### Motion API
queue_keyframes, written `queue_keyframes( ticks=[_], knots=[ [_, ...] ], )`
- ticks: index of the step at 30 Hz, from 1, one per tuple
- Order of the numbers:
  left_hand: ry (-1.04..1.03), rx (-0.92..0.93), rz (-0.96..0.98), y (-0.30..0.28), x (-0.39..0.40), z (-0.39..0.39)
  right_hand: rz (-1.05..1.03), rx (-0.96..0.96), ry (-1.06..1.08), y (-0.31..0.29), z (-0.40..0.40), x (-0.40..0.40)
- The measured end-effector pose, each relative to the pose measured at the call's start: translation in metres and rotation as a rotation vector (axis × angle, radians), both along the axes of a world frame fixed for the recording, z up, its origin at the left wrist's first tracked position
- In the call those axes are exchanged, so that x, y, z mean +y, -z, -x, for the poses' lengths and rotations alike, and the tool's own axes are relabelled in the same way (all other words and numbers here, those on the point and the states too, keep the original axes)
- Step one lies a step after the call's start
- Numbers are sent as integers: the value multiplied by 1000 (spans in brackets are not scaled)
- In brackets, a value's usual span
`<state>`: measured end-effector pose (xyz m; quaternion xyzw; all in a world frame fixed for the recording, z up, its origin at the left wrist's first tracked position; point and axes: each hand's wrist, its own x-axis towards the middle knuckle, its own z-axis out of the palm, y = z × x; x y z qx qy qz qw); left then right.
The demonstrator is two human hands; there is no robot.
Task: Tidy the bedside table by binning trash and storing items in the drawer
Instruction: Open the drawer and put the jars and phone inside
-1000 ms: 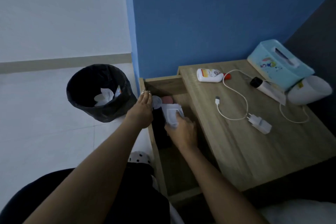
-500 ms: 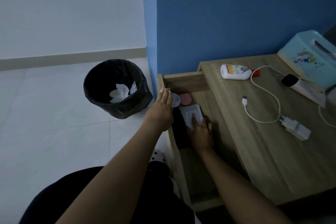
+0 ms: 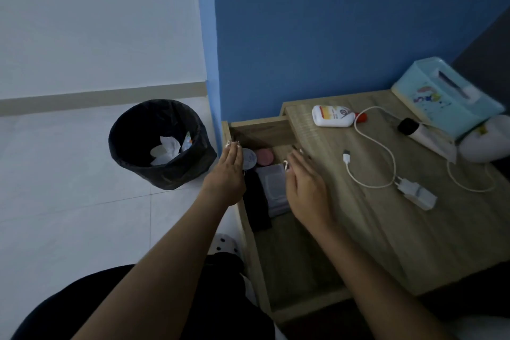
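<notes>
Head view, looking down on a bedside table (image 3: 414,229) of pale wood-grain laminate, its flat top matte and lightly streaked. I see its drawer (image 3: 278,312) pulled out toward the left, a shallow box of the same laminate with thin upright walls. Inside, at the far end, lie a round whitish lid or tin (image 3: 249,158), a round pink disc-shaped item (image 3: 264,157), a flat pale rectangular packet (image 3: 273,188) with a soft, slightly glossy skin, and a long dark strip-shaped object (image 3: 256,201) whose nature I cannot make out. My left hand (image 3: 227,176) rests flat over the drawer's left wall, fingers straight and together, grasping nothing. My right hand (image 3: 305,188) hovers over the drawer's right side just beside the packet, fingers extended and loose, empty; motion blur softens its outline, so I cannot tell whether it touches the packet. On the tabletop lie a white squat bottle (image 3: 332,116) on its side with a red cap, a thin white cable (image 3: 375,146) looping to a white charger block (image 3: 416,194), a white tube (image 3: 425,136) with a black cap, a light-blue tissue box (image 3: 444,96), and a smooth white rounded object (image 3: 485,138), cut off at the right edge. On the tiled floor stands a round bin (image 3: 162,143) lined with a crinkled black bag, holding crumpled white tissue (image 3: 165,150).
</notes>
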<state>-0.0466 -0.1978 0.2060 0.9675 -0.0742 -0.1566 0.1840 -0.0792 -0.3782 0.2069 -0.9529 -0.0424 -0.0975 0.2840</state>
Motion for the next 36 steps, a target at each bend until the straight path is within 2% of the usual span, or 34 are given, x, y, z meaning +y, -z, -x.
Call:
queue_keyframes(
  ticks=[2,6,9,16,20,24,27,31,36],
  knots=[
    [7,-3,0,1,-1,0,64,-83,46,-2,-8,-32],
    [23,-16,-20,1,-3,-1,157,4,52,10,-11,-77],
    [20,-28,-41,0,-4,1,256,-14,11,19,-10,-83],
    [40,-68,-78,4,-5,2,334,30,20,18,-12,-83],
    [-29,-69,63,6,-9,-3,352,40,15,17,-13,-82],
    [-242,-127,235,9,-15,-11,348,50,20,16,-14,-81],
    [-368,-61,327,8,-23,-21,348,69,30,15,-15,-81],
    [-456,-37,238,5,-26,-32,356,63,29,14,-14,-81],
    [-348,-57,150,8,-31,-43,360,50,25,14,-14,-81]
  ],
)
